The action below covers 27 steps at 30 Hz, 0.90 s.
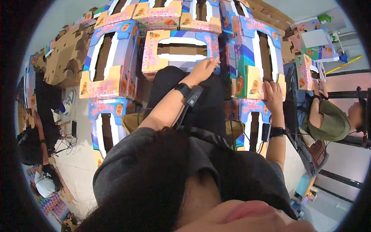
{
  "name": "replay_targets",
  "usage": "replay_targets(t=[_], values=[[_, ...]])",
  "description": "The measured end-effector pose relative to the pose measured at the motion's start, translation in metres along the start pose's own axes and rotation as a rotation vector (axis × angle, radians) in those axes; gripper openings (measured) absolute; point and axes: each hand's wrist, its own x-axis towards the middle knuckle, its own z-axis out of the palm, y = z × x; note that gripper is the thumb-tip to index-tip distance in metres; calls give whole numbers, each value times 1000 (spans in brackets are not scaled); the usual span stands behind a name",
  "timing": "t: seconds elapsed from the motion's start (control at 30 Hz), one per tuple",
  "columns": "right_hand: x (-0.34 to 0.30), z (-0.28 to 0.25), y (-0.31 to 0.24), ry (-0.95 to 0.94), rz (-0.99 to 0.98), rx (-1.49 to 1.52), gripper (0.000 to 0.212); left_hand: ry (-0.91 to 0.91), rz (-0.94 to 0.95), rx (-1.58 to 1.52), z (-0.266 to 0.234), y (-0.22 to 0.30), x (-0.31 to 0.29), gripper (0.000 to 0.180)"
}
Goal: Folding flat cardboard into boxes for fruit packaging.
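Our landmark is the centre carton (183,40), lying just beyond our knees with its cut-out opening upward. To its right and nearer us, our right hand (274,96) has its fingers over the orange end panel of the right carton (249,48); whether they clamp the board or merely rest there, we cannot tell. Our left hand (204,69) is at the centre carton's near right corner, fingers loosely extended; we cannot tell whether it touches or grips.

We would do well to steady the right carton with flat, light pressure, since thin walls could buckle at the cut-out, and to guide the centre carton by its firm corner rather than its flaps.

As for what is hidden, nearest us the lower right carton (240,103) is partly covered by our forearm. Our left thumb is unclear, and our right palm hides part of the orange panel. Beyond the centre carton, the far cartons (160,13) run off the upper edge.
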Motion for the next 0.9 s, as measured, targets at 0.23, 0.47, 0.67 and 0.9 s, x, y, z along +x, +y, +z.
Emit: replay_targets(t=[0.23,0.47,0.67,0.9], values=[[-3,37,24,-95,84,32,85,100,-120,-82,7,-9,3,45],[5,71,35,-187,57,-62,75,127,-144,-53,6,-10,4,47],[-4,105,42,-193,68,-122,70,118,-183,-54,11,-10,10,51],[0,126,41,-265,160,-113,65,123,-221,-53,9,-8,10,53]])
